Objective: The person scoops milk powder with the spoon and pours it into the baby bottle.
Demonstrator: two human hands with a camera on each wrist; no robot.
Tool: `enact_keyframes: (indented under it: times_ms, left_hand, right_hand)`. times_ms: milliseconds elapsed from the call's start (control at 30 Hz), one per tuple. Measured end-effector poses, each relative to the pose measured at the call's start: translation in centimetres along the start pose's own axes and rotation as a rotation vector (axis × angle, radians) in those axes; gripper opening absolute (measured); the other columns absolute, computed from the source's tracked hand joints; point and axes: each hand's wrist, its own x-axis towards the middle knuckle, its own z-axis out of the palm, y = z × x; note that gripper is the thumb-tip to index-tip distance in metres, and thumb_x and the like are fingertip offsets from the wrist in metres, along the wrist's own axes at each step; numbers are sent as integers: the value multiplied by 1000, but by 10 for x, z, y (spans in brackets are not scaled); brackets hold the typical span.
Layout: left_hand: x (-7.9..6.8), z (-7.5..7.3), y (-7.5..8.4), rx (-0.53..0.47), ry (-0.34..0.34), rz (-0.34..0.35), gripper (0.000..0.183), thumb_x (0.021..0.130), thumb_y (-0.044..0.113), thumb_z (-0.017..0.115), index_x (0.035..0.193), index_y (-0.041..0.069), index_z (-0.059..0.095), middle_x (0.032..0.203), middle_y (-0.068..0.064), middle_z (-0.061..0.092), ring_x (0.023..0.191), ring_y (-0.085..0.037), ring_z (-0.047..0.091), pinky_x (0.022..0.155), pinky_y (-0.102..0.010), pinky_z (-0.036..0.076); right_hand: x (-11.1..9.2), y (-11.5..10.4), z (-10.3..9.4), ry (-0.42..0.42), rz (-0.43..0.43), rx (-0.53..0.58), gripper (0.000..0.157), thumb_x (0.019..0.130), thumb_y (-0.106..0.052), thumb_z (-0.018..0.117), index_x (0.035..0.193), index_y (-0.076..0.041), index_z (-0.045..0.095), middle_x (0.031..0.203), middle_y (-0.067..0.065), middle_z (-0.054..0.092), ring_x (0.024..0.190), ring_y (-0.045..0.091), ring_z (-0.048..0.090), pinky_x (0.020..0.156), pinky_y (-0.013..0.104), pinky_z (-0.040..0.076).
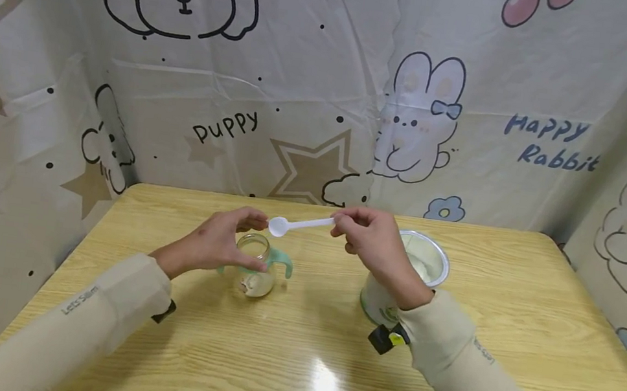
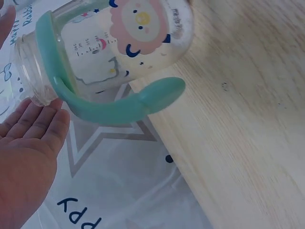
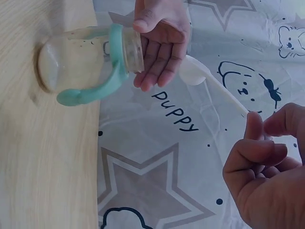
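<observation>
A clear baby bottle (image 1: 257, 285) without a lid stands on the table, with green handles (image 2: 114, 109) and pale powder at its bottom. Around its neck I hold my left hand (image 1: 218, 240), fingers mostly straight; the fingertips lie beside the rim in the right wrist view, though contact is hard to tell. My right hand (image 1: 371, 238) pinches the handle end of a white measuring scoop (image 3: 193, 71) between thumb and fingers. The scoop's bowl hangs just above and right of the bottle mouth, near my left fingertips. Whether it contains powder is unclear.
Behind my right forearm stands an open can (image 1: 379, 303) with a silver rim and pale powder (image 1: 421, 261) inside. A wooden table (image 1: 282, 355) lies beneath everything. Printed cloth (image 1: 316, 78) with cartoon animals hangs along the table's back and sides.
</observation>
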Motion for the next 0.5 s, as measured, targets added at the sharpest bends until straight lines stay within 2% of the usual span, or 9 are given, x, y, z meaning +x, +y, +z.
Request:
enact_keyframes:
  times_ms: [267,500]
  left_hand:
    - [5,4,6,-9,5,-4,83,71,26,93,137,2,51,135,-16,60,127,-34,54,107,-53,43]
    - [13,6,14,-2,2,7,83,70,27,94,137,3,52,135,-11,61,127,-30,55,110,-46,42]
  right_hand:
    - [-4,-6,-17,10,2,7,23,101,-13,59,110,6,69,82,4,66,61,10,47,57,20,44]
    - [-6,-6,-31,34,9,-3,25,100,-14,59,111,7,69,79,1,65,55,7,42,53,19,40]
